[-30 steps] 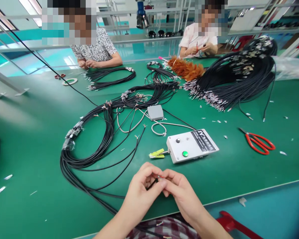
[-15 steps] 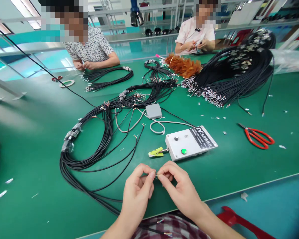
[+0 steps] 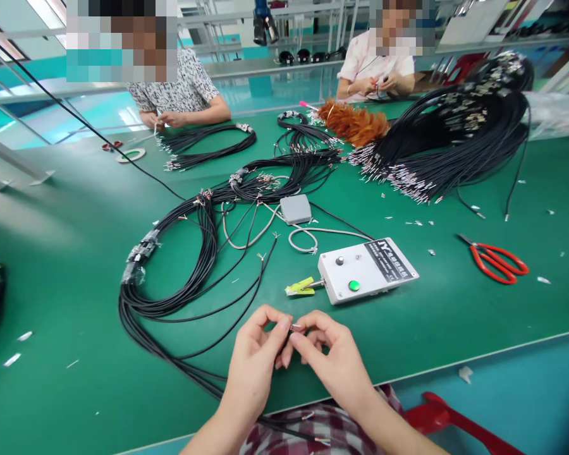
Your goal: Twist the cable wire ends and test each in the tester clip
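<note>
Near the table's front edge, my left hand (image 3: 258, 354) pinches the end of a black cable between thumb and forefinger. My right hand (image 3: 334, 357) meets it fingertip to fingertip, with thumb and forefinger closed about the thin pale wires (image 3: 296, 327) at that end. Fingers hide most of the held piece. Just beyond my hands sits a white control box (image 3: 367, 272) with a green button and a knob; a yellow-tipped clamp (image 3: 301, 287) sticks out of its left side. To the left curves a large bundle of black cables (image 3: 171, 309), some with stripped ends.
Red-handled scissors (image 3: 500, 262) lie at the right. A grey pedal-like block (image 3: 295, 209) sits behind the box. A big cable heap (image 3: 440, 145) and a brown feather duster (image 3: 355, 123) are farther back. Two people (image 3: 180, 88) work across the table. Cable ends (image 3: 308, 417) rest over my lap.
My fingertips have shifted slightly left and closer together, and my right fingers have turned around the wire end. The whole view has drifted a little. The person at left now lifts a pale strip.
</note>
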Action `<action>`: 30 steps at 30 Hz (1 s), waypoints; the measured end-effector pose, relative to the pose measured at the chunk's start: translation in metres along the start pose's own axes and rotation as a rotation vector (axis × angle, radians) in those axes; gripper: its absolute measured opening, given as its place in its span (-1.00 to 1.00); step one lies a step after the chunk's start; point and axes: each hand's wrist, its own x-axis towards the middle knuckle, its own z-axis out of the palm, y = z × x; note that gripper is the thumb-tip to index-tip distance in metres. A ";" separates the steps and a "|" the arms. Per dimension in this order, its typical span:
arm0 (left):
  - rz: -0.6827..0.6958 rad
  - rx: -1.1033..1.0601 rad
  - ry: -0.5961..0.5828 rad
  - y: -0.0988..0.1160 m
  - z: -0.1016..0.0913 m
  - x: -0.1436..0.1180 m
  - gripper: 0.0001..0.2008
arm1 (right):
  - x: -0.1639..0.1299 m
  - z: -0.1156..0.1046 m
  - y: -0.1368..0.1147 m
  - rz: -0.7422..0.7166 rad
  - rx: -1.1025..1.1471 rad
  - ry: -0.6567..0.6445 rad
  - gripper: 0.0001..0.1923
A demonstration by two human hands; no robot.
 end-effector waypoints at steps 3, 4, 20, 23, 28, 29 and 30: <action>-0.009 -0.054 0.026 0.005 0.001 -0.001 -0.63 | 0.002 0.010 0.002 0.040 0.178 -0.032 -0.79; -0.010 -0.074 0.040 0.006 0.001 -0.001 -0.63 | 0.000 0.012 0.002 -0.003 0.176 -0.026 -0.79; -0.036 -0.107 -0.026 0.006 0.000 -0.003 -0.73 | -0.002 -0.025 -0.024 -0.242 -0.553 -0.035 -0.83; -0.034 -0.061 -0.036 0.003 -0.002 -0.005 -0.73 | 0.005 -0.017 -0.023 -0.210 -0.338 -0.108 -0.85; 0.015 0.012 0.005 -0.006 -0.005 -0.004 -0.73 | 0.005 -0.021 -0.015 -0.270 -0.330 -0.122 -0.81; 0.024 0.020 0.011 -0.007 -0.006 -0.003 -0.73 | 0.004 -0.023 -0.014 -0.309 -0.403 -0.112 -0.82; 0.030 0.030 0.018 -0.008 -0.006 -0.002 -0.73 | 0.003 -0.026 -0.013 -0.356 -0.490 -0.096 -0.82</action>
